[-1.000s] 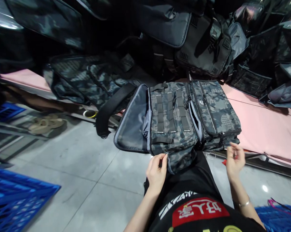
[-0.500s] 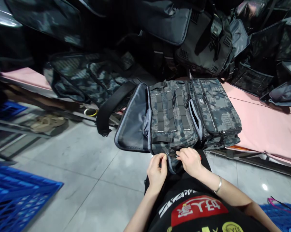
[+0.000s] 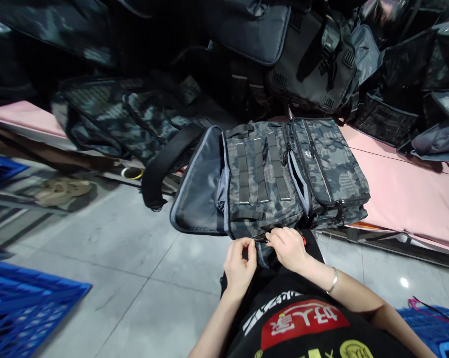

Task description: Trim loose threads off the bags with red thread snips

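Observation:
A grey camouflage backpack (image 3: 293,184) lies in front of me, its dark-lined flap (image 3: 198,194) folded out to the left and a side pocket partly unzipped. At its near edge, my left hand (image 3: 241,263) is closed, thumb and forefinger pinching the edge of the bag's side opening. Just to the right, my right hand (image 3: 287,248) is closed at the same edge, its fingertips close to the left ones. A red end (image 3: 304,240) of a small tool shows behind the right hand; the rest of it is hidden. A black strap (image 3: 157,174) hangs off the left side.
More camouflage and black bags (image 3: 314,64) are heaped behind on a pink-topped bench (image 3: 396,184). Blue plastic crates (image 3: 30,303) stand on the grey tiled floor (image 3: 142,278) at lower left and lower right. A tape roll (image 3: 132,173) and shoes (image 3: 63,191) lie left.
My right hand has come slightly nearer to the left one at the bag's edge. The whole view has shifted a little, so things appear farther left.

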Demonstrator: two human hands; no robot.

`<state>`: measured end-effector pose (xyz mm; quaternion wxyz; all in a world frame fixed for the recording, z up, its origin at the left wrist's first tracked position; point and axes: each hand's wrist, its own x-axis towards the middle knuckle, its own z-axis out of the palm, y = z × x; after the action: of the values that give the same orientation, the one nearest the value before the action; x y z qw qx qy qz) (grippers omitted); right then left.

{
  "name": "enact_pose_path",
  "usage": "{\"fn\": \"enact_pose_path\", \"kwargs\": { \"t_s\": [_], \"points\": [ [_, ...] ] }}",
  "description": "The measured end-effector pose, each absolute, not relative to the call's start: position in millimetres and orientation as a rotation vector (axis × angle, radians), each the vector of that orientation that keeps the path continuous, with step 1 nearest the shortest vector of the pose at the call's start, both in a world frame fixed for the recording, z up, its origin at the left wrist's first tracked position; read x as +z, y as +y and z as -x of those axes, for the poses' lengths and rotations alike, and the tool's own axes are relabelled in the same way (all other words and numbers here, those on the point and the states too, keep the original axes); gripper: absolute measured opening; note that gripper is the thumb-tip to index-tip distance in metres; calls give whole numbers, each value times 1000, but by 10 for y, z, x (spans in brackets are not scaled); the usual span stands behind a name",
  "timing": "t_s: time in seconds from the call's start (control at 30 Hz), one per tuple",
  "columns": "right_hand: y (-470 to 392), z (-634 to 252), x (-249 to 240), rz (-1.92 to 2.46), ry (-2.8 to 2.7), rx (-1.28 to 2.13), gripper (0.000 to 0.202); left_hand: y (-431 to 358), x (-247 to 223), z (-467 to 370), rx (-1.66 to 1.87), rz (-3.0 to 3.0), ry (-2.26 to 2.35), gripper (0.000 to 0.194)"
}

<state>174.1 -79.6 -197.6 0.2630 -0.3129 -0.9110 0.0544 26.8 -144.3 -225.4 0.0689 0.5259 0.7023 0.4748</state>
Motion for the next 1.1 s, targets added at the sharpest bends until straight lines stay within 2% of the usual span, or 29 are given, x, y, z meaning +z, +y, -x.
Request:
{"fn": "enact_pose_path", "kwargs": {
  "t_s": [0.23, 0.37, 0.47, 0.57, 0.73, 1.1],
  "points": [
    [-829, -1756, -1961, 904, -2384, 225, 22, -1478, -2178, -263, 1488, -1575, 2083, 13],
    [-862, -1988, -1974, 901, -2165, 426, 18, -1481, -2080, -289, 1478, -1658, 1898, 26],
    [-858, -2198, -2034, 1020, -1910, 566, 16, -1371, -2061, -379, 1479, -1712, 1832, 14],
    [-843, -2351, -2091, 1162, -1733, 620, 15, -1193, -2108, -502, 1535, -1805, 1939, 15],
    [-859, -2418, -2093, 1203, -1669, 662, 16, -1010, -2167, -622, 1558, -1860, 2032, 3],
    [-847, -2263, -1987, 1133, -1785, 733, 17, -1291, -2179, -428, 1522, -1655, 1989, 10]
  ]
}}
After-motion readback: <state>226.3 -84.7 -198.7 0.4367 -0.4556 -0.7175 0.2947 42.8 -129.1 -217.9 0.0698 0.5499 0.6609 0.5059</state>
